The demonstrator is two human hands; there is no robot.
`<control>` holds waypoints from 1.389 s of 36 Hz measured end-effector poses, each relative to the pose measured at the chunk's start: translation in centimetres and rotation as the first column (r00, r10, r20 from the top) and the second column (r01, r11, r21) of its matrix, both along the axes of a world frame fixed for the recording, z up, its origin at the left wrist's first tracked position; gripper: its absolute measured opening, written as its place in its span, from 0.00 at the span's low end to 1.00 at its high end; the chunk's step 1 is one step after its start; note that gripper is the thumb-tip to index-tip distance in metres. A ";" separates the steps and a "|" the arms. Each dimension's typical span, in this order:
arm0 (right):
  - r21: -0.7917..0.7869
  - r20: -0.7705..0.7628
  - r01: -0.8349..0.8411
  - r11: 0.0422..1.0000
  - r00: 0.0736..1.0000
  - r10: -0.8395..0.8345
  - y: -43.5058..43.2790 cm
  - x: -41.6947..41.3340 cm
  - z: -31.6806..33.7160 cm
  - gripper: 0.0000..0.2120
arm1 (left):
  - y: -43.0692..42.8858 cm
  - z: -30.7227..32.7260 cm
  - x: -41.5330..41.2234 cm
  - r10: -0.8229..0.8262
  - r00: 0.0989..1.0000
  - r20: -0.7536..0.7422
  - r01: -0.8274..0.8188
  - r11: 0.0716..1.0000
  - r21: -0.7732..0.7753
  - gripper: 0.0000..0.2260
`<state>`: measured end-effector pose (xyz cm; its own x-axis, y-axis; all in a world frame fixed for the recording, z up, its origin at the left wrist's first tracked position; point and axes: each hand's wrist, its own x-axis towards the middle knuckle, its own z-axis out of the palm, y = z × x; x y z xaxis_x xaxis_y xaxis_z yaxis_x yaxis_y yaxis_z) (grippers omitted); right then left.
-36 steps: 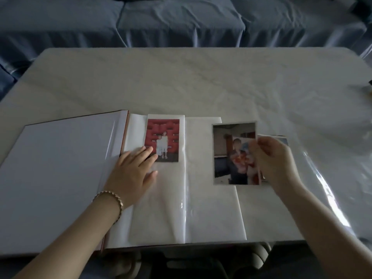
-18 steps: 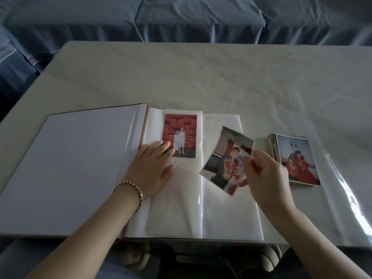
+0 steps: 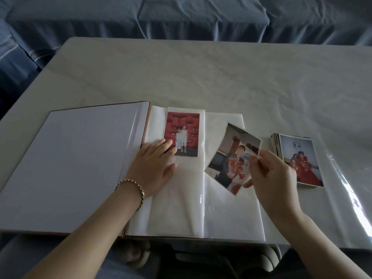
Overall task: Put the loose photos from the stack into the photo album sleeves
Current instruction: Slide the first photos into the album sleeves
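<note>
Open album (image 3: 70,168) on a pale, veined table (image 3: 201,77). In its glossy, clear sleeve (image 3: 181,198), one red photo (image 3: 186,125), upright, near the top. Left hand (image 3: 155,166) flat on the sleeve, fingers straight, tips at the red photo's lower corner. Right hand (image 3: 271,178) pinching a tilted rectangular print (image 3: 229,158) over the white page. Squared stack (image 3: 300,158) just beyond, well clear of the album, glossy on top.
</note>
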<state>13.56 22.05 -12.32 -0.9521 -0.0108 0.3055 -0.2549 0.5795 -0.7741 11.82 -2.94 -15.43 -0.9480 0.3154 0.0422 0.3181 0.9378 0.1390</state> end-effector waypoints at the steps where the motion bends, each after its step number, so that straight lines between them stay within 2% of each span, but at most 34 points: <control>1: 0.003 0.003 0.000 1.000 1.000 0.000 0.0 0.0 0.1 0.16 | 0.0 0.0 0.0 -0.001 1.000 0.001 0.001 1.000 -0.002 0.23; 3: 0.013 0.009 0.001 1.000 1.000 -0.001 0.0 -0.1 0.1 0.14 | 0.0 0.1 0.0 -0.003 1.000 -0.001 0.003 1.000 -0.004 0.23; 9: 0.024 0.015 -0.005 1.000 1.000 0.004 -0.2 -0.2 0.0 0.17 | 0.0 0.1 0.0 -0.003 1.000 -0.012 0.003 1.000 -0.002 0.19; 16: 0.006 0.025 0.008 1.000 1.000 -0.008 -0.3 -0.2 0.0 0.17 | 0.0 0.2 0.0 -0.004 1.000 -0.002 0.004 1.000 -0.016 0.23; 20: 0.013 0.084 0.008 1.000 0.996 -0.009 -0.2 -0.1 -0.3 0.13 | 0.0 0.1 0.0 -0.003 1.000 -0.004 0.003 1.000 -0.027 0.23; 26: -0.038 0.189 -0.011 0.999 0.982 0.018 -0.3 0.6 -0.7 0.17 | 0.0 0.0 0.0 0.010 1.000 0.007 -0.010 1.000 -0.001 0.22; 30: -0.067 0.281 -0.055 0.996 0.957 0.072 -0.8 1.5 -0.9 0.13 | 0.1 -0.2 -0.1 0.027 0.999 0.024 -0.028 0.999 0.037 0.19; 35: -0.163 0.472 -0.006 0.987 0.877 0.083 -0.9 1.8 -1.1 0.14 | 0.0 -0.2 -0.1 0.025 0.999 0.024 -0.025 0.999 0.039 0.19; 40: -0.244 0.689 -0.041 0.969 0.696 0.203 -0.2 2.1 -1.4 0.06 | -0.2 -0.6 -0.2 0.024 1.000 0.004 -0.024 0.999 0.047 0.19; 43: -0.258 0.763 -0.102 0.961 0.589 0.267 -0.2 2.0 -1.4 0.04 | -0.3 -0.6 -0.1 0.022 1.000 0.011 -0.022 0.998 0.055 0.20; 46: -0.253 0.773 -0.137 0.958 0.567 0.285 -0.7 1.4 -1.3 0.02 | -0.3 -0.6 -0.2 0.020 1.000 0.016 -0.021 0.999 0.049 0.20; 50: -0.270 0.773 -0.117 0.956 0.565 0.287 -1.8 0.6 -0.8 0.10 | -0.4 -0.2 -0.3 0.016 1.000 0.023 -0.017 0.997 0.073 0.17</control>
<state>14.17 20.29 -13.09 -0.7864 -0.2648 -0.5581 0.4205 0.4324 -0.7976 11.49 -3.32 -15.59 -0.9541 0.2964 0.0437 0.2987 0.9299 0.2144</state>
